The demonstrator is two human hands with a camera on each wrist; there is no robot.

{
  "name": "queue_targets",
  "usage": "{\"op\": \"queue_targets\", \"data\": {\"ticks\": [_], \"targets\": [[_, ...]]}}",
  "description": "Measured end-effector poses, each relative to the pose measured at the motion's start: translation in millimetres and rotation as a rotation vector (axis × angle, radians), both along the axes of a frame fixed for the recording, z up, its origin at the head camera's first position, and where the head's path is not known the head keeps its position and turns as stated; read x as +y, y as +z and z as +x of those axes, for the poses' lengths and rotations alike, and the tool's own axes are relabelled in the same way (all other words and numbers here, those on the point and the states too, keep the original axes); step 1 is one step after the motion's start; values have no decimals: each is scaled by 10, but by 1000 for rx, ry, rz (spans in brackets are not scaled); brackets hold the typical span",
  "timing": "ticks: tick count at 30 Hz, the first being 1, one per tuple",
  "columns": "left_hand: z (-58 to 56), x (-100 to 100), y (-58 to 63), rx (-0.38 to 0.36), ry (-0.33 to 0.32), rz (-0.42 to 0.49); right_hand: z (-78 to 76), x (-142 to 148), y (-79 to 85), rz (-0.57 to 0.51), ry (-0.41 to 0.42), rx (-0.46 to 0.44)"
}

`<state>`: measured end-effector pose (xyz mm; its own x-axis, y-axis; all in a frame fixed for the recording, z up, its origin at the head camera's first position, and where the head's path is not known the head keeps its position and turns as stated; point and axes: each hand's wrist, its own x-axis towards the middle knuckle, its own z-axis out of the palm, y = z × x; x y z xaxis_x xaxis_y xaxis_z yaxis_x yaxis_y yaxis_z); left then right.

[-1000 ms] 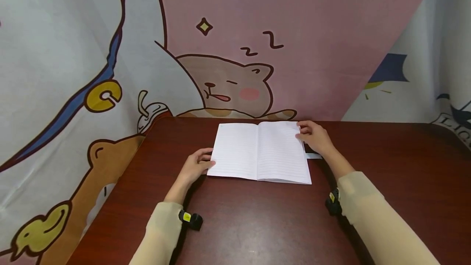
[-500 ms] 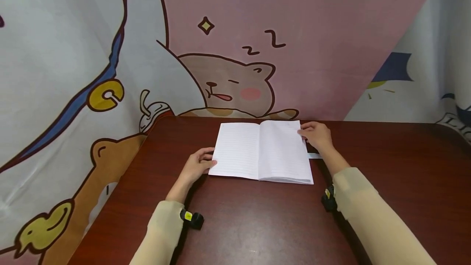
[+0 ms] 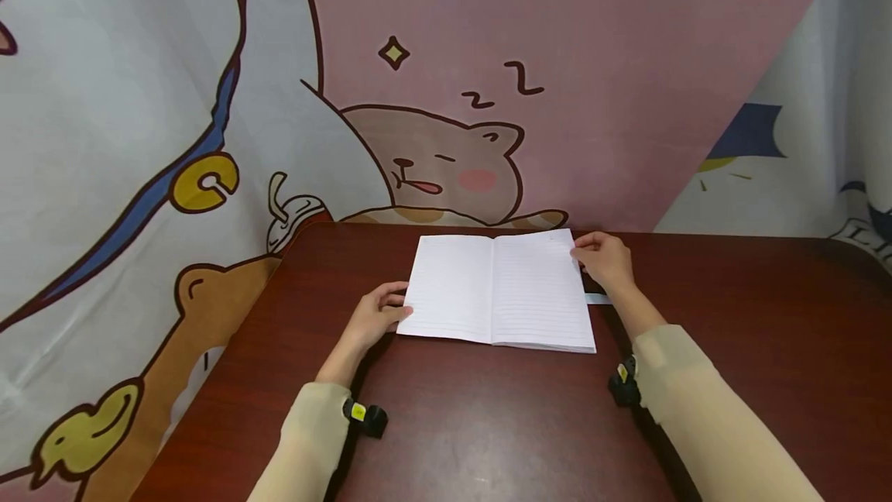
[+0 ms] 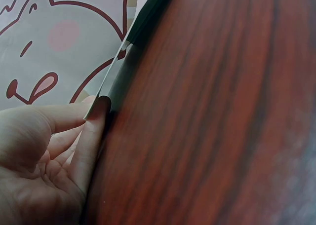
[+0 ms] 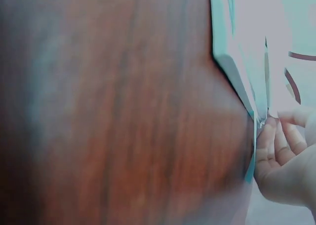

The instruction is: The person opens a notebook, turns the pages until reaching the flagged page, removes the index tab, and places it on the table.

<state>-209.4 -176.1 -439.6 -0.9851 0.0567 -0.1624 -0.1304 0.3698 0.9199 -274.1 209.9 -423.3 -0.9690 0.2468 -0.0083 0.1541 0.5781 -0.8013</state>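
Note:
An open notebook (image 3: 446, 293) with white lined pages lies on the table. My left hand (image 3: 369, 320) grips its left edge, thumb on top and fingers beneath, as the left wrist view shows of the page edge (image 4: 111, 72) and the dark cover (image 4: 148, 18). On the far right, my right hand (image 3: 606, 262) pinches the page edge near the upper corner between thumb and fingers. In the right wrist view, a lifted leaf (image 5: 276, 62) stands apart from the stack of pages (image 5: 237, 77) under it. A pale ribbon-like strip (image 3: 598, 298) sticks out from the notebook's right side.
The dark red wooden table (image 3: 446, 424) runs up to a cartoon-printed cloth (image 3: 592, 84) behind it. Small black cameras (image 3: 365, 417) are strapped at both wrists, over light sleeves (image 3: 718, 409).
My right hand shifts slightly at the page's upper right corner, its forefinger drawn back off the page top. The right page was bowed half a second ago and now looks flatter. My left hand stays put.

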Motion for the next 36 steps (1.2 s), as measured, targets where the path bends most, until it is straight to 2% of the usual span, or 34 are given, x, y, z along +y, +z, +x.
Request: {"op": "queue_targets", "data": {"ticks": [5,8,14,18,25,29,36], "targets": [[8,11,1,3,5,9,43,-10,39,-29,55,70],[13,3,9,5,11,11,54,-32,65,-30,143,104],[16,-9,3,5,20,14,80,-133,123,-90,339,86],[23,-7,-2,4,21,10,119,-177,157,-100,432,73],[16,24,0,7,9,26,176,-170,149,-171,505,42],[21,16,-10,14,10,11,200,-200,132,-175,526,27],[26,11,-24,19,8,9,249,-310,126,-178,585,57]]}}
